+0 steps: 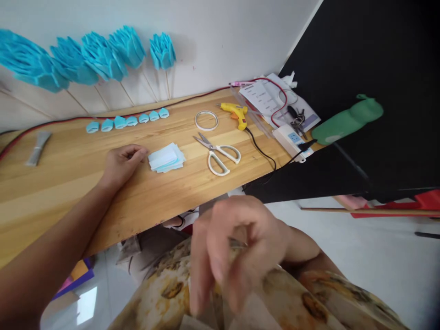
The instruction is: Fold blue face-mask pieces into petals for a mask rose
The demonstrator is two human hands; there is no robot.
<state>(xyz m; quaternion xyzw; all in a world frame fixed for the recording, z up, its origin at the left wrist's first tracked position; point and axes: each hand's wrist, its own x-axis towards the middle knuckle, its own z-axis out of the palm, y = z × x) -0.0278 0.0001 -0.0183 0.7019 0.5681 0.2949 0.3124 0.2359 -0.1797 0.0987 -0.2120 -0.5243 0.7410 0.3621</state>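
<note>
My left hand [125, 161] rests on the wooden table, fingers curled in and thumb against them, with nothing visible in it. Just right of it lies a small stack of pale blue and white paper pieces [167, 158], apart from the fingers. Close to the camera, above my lap, my right hand [237, 250] is raised and blurred. Its fingers bend downward toward the thumb; whatever they may pinch cannot be made out. Scissors [212, 147] with white handles lie partly spread beyond it. Behind them are a roll of tape [206, 120] and a yellow glue gun [237, 112].
Blue flowers on sticks [105, 57] lean against the wall. Several small blue folded pieces [131, 121] line the table's back. A bundle of thin strips [38, 147] lies left. At right are papers [264, 96], keys [298, 120], a power strip [292, 143] and a green bottle [347, 121].
</note>
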